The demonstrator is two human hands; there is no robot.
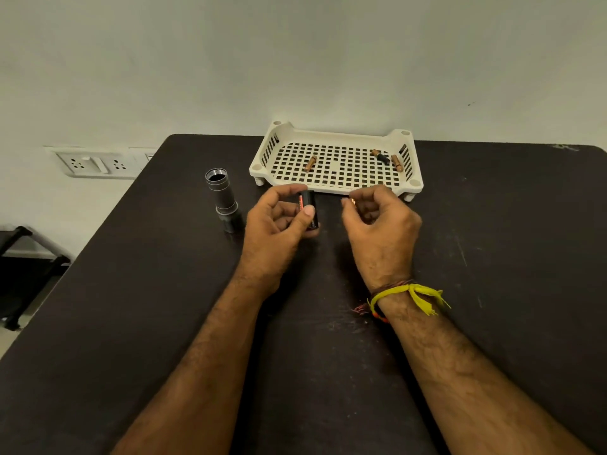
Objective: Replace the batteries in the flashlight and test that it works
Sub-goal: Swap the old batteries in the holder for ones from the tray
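The grey flashlight body (223, 200) stands head down on the dark table (131, 290), its threaded end open upward, left of my hands. My left hand (279, 224) grips a black cylindrical battery holder (309, 208) with a red-marked cell showing along its side. My right hand (377, 221) is just right of it, fingertips pinched on a small copper-topped battery (351, 201), mostly hidden by the fingers. A hand's width separates the two.
A cream perforated tray (335, 188) sits behind my hands, holding one copper battery (310, 164) on its left and two more (395, 162) with a small black piece (382, 157) on its right. A wall socket plate (95, 164) lies beyond the table's left edge.
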